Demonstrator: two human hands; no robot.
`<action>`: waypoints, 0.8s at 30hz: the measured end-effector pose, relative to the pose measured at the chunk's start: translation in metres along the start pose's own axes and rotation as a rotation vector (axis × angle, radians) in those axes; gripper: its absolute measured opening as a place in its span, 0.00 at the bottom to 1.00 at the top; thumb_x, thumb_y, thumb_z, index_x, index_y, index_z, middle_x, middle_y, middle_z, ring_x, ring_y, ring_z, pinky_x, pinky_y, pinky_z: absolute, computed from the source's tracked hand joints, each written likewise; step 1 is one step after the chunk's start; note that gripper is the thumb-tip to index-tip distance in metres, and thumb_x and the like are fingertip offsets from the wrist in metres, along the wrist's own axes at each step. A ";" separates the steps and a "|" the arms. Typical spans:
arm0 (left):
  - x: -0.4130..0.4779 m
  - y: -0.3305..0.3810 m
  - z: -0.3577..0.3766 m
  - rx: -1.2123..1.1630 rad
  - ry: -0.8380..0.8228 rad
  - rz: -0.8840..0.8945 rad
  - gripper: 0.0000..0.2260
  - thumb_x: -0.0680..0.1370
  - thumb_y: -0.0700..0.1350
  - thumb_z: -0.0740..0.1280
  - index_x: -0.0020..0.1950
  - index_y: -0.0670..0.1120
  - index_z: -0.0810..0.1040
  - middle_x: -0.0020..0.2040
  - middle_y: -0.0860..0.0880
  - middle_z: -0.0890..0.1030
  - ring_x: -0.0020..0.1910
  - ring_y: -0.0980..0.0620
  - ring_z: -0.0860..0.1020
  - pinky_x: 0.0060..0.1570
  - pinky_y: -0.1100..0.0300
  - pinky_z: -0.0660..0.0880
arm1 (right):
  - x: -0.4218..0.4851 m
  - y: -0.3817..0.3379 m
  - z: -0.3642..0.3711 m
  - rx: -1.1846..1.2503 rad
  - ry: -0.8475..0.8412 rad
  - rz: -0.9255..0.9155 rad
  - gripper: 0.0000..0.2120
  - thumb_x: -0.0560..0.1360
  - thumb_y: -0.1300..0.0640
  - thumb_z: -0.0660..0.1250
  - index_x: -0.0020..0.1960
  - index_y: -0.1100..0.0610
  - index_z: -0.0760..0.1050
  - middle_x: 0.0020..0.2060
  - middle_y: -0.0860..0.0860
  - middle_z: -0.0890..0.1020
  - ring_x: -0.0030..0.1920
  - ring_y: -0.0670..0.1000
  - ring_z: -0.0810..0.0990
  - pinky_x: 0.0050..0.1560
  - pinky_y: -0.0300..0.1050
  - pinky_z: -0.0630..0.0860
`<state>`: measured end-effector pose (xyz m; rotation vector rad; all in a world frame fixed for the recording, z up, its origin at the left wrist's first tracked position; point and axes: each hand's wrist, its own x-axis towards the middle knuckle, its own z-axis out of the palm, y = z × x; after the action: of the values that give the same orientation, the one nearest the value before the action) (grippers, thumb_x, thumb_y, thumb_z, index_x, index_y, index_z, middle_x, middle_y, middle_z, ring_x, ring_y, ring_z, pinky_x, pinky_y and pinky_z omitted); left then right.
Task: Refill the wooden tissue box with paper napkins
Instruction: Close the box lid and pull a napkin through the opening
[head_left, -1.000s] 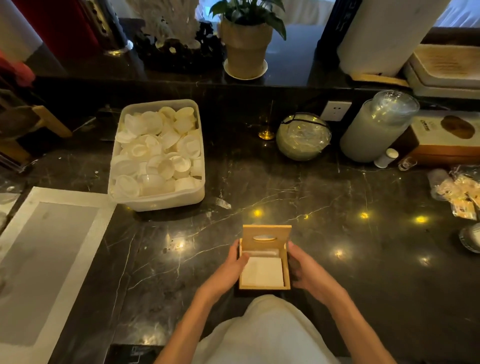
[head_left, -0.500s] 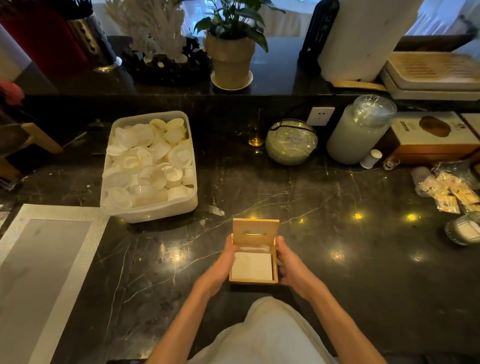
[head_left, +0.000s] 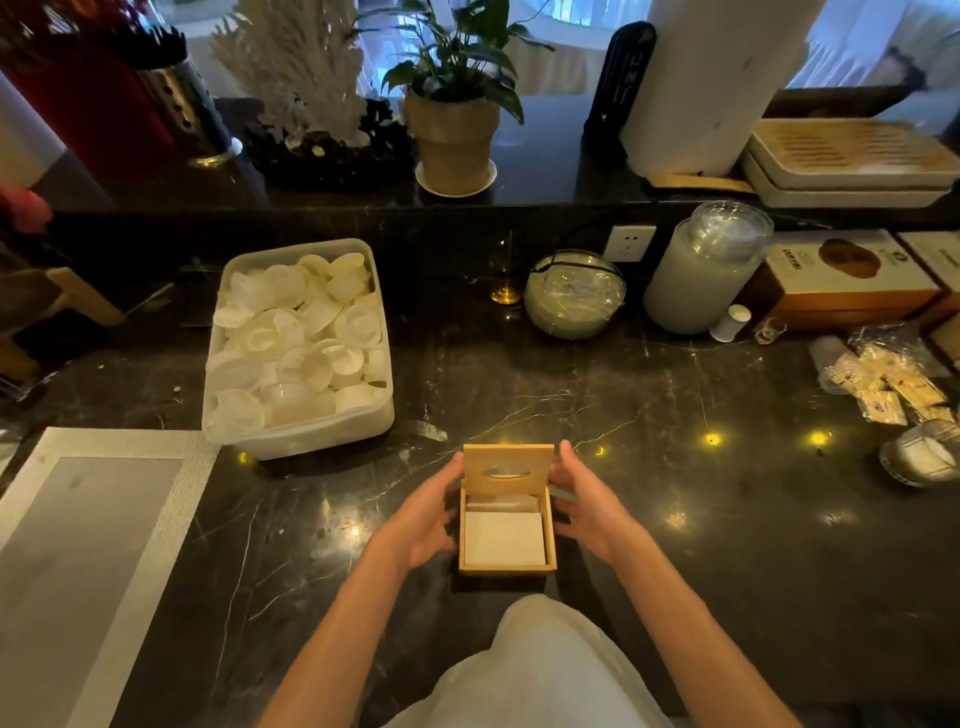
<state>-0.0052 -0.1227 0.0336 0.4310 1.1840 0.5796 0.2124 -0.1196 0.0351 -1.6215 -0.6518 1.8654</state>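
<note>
The wooden tissue box (head_left: 506, 567) stands on the dark marble counter, close to the front edge. Its hinged lid (head_left: 508, 470), with an oval slot, is raised upright at the far side. A stack of white paper napkins (head_left: 504, 538) lies flat inside the box. My left hand (head_left: 423, 517) lies along the box's left side, its fingertips on the lid's left edge. On the other side, my right hand (head_left: 589, 506) has its fingers stretched to the lid's right edge and upper corner. Both hands grip the box between them.
A plastic tub of white lids (head_left: 298, 348) sits at the back left, a grey placemat (head_left: 78, 545) at the left. Behind the box stand a glass bowl (head_left: 574, 293), a tall lidded jar (head_left: 704, 270) and cartons (head_left: 844, 280). Wrapped packets (head_left: 883, 382) lie at the right.
Both hands have slid forward along the box's sides, so the fingertips now reach the raised lid's edges. The box and its napkins stay where they were.
</note>
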 end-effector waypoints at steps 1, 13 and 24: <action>-0.002 -0.002 0.000 0.008 -0.006 0.003 0.30 0.71 0.68 0.67 0.70 0.56 0.74 0.75 0.48 0.68 0.75 0.42 0.64 0.68 0.29 0.63 | -0.002 0.003 0.000 -0.028 -0.005 -0.017 0.26 0.78 0.36 0.58 0.67 0.50 0.74 0.68 0.51 0.75 0.70 0.55 0.69 0.72 0.63 0.62; -0.008 -0.052 -0.002 0.117 0.159 0.091 0.30 0.80 0.34 0.62 0.79 0.52 0.59 0.72 0.46 0.72 0.64 0.47 0.75 0.51 0.57 0.76 | -0.014 0.052 -0.003 -0.625 0.268 -0.401 0.16 0.75 0.59 0.71 0.60 0.46 0.72 0.72 0.50 0.67 0.73 0.52 0.65 0.69 0.50 0.66; -0.014 -0.054 0.005 0.228 0.221 0.149 0.24 0.82 0.38 0.60 0.76 0.52 0.64 0.71 0.49 0.72 0.64 0.52 0.75 0.57 0.57 0.77 | -0.005 0.028 0.056 -1.631 0.113 -0.552 0.10 0.77 0.54 0.68 0.57 0.46 0.81 0.80 0.56 0.46 0.77 0.63 0.33 0.76 0.64 0.42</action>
<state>0.0060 -0.1738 0.0135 0.6664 1.4449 0.6353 0.1542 -0.1426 0.0273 -1.8957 -2.6050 0.5860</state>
